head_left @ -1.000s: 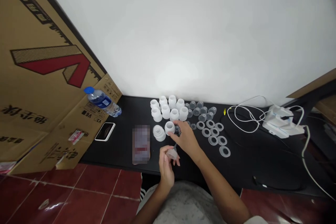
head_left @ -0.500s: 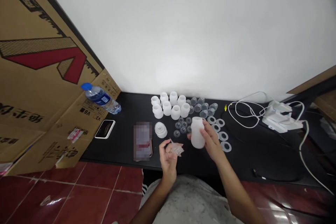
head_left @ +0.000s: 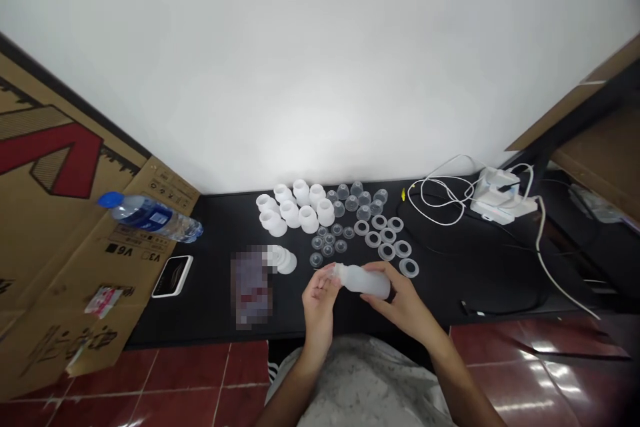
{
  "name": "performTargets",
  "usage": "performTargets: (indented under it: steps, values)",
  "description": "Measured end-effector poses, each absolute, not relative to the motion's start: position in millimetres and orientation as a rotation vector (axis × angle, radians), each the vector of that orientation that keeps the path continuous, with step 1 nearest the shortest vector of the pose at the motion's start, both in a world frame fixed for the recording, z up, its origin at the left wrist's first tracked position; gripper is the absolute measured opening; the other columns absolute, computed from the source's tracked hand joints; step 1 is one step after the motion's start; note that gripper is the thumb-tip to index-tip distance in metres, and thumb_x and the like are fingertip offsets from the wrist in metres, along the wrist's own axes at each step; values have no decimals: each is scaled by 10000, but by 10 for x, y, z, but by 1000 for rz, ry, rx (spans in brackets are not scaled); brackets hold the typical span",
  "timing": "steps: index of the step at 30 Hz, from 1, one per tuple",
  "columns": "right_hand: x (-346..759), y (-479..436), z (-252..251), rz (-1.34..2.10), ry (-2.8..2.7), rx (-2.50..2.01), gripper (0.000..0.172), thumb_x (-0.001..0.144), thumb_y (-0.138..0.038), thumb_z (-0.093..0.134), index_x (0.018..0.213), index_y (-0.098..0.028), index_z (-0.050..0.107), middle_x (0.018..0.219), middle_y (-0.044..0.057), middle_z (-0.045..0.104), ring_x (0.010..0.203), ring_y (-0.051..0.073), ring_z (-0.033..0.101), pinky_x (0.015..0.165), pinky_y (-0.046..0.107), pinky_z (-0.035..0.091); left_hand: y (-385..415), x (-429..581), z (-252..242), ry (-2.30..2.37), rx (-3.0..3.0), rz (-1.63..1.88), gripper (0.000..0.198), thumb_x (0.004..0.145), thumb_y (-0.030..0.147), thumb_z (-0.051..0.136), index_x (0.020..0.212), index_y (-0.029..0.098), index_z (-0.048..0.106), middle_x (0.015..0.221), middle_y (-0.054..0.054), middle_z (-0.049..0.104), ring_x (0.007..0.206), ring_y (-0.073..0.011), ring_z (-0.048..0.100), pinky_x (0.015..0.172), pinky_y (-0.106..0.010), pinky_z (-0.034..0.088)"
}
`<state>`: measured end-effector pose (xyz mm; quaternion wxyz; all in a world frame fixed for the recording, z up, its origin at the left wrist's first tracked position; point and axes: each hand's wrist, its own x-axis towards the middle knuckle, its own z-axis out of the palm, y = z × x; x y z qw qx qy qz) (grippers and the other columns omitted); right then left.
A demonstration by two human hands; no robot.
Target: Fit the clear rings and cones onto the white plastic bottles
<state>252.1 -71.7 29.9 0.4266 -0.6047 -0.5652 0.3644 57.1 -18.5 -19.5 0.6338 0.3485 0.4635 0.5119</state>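
My right hand (head_left: 400, 300) is closed around the body of a white translucent bottle (head_left: 369, 281), which lies nearly level with its mouth to the left. At that mouth, my left hand (head_left: 320, 297) pinches a translucent bottle top (head_left: 339, 273). The top touches the bottle's neck; whether it is threaded on is unclear, since fingers cover part of it. Beyond the hands are small clear discs with raised centres (head_left: 329, 239), flat translucent rings (head_left: 387, 235) and clear domed caps (head_left: 351, 203). Several open white bottles (head_left: 289, 213) stand behind them.
A white stepped piece (head_left: 287, 261) sits by a blurred-out rectangular item (head_left: 251, 290). Left of these lie a white-edged phone (head_left: 173, 276) and a water bottle (head_left: 155, 218) against a cardboard box (head_left: 65, 267). White cables (head_left: 440, 197) and a power strip (head_left: 500, 197) occupy the right.
The bottle has tipped from upright to nearly level, and its mouth has met the top in my left hand. Both hands have come together. The camera view has shifted.
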Motion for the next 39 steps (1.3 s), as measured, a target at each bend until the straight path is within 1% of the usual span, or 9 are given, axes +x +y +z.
performTargets:
  steps: [8,12,15,19,23,27,31,35,39]
  values:
    - [2636,-702,335,705,-1580,-1323,366,1023,-209,717,1348,-367,774,1342,91,766,1243,299,722,1071,499,606,-131,519,-83,1091,947,1097,438,841,557,929,914,149,790,807,-55,810,699,-184,759,671,-281,640]
    - [2589,-705,318,717,-1565,-1426,331,1014,-319,746,1344,-328,775,1312,106,783,1205,327,735,1067,528,615,-130,520,-67,1080,953,1103,441,864,568,906,955,150,797,856,-74,824,740,-206,778,671,-297,650]
    - [2516,-728,246,871,-1314,-1554,386,1077,-486,640,1390,-272,709,1230,124,793,952,282,789,812,419,693,-143,526,-81,1038,948,1105,483,839,528,940,1114,151,813,1036,-125,856,919,-262,823,805,-348,676]
    - [2467,-774,173,1098,-1103,-1345,627,982,-605,756,1494,-318,535,1449,151,679,889,242,788,600,328,677,-156,538,-90,1031,890,1142,485,862,541,920,1129,153,803,1089,-134,852,999,-282,823,828,-355,682]
    - [2495,-772,166,1241,-934,-1347,580,1060,-712,556,1390,-236,584,1071,117,780,512,162,683,389,270,557,-163,549,-98,1027,860,1166,482,864,532,923,1121,142,801,1062,-125,853,965,-253,819,853,-345,676]
    - [2527,-744,189,1194,-991,-1302,650,964,-682,744,1441,-273,582,1108,107,782,817,250,801,634,369,711,-166,563,-112,1013,863,1147,461,882,504,914,1137,139,799,1028,-116,854,897,-231,809,796,-324,670]
    - [2534,-759,192,1213,-985,-1434,647,1070,-736,506,1430,-208,610,721,13,704,518,213,707,423,294,578,-143,565,-112,994,865,1168,469,854,503,936,1131,148,803,1056,-124,861,963,-259,825,843,-345,674]
    - [2478,-790,161,1066,-1103,-1417,616,1035,-687,637,1451,-235,585,847,28,732,724,227,762,652,330,655,-140,554,-60,981,856,1189,448,854,491,937,1114,150,808,1124,-156,864,1053,-289,833,903,-368,675]
    - [2364,-731,62,1242,-819,-1418,568,1034,-792,520,1038,-235,630,522,-105,436,360,120,425,349,225,407,-198,542,6,940,949,1206,428,824,431,968,1103,142,820,1123,-175,864,1035,-296,843,938,-384,675]
